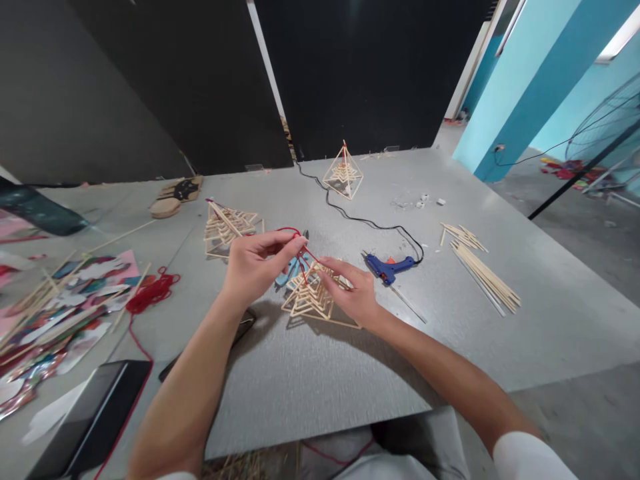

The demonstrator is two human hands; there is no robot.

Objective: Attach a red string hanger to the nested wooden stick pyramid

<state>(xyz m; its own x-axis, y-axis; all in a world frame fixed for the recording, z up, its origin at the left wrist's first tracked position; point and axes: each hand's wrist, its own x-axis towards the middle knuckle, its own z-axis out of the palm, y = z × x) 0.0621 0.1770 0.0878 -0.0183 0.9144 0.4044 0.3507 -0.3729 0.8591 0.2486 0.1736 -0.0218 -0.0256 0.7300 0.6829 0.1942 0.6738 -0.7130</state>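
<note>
Head view: left hand (257,263) pinching thin red yarn (311,254), thumb against finger. Right hand (356,295) at small pointy frame of pale wooden sticks (311,298), fingers bent near yarn — cannot tell if they pinch it. Frame sits on shiny gray table (390,380), under hands. Hard yank on yarn could tip frame or pop thin sticks loose — slack yarn could tangle.
</note>
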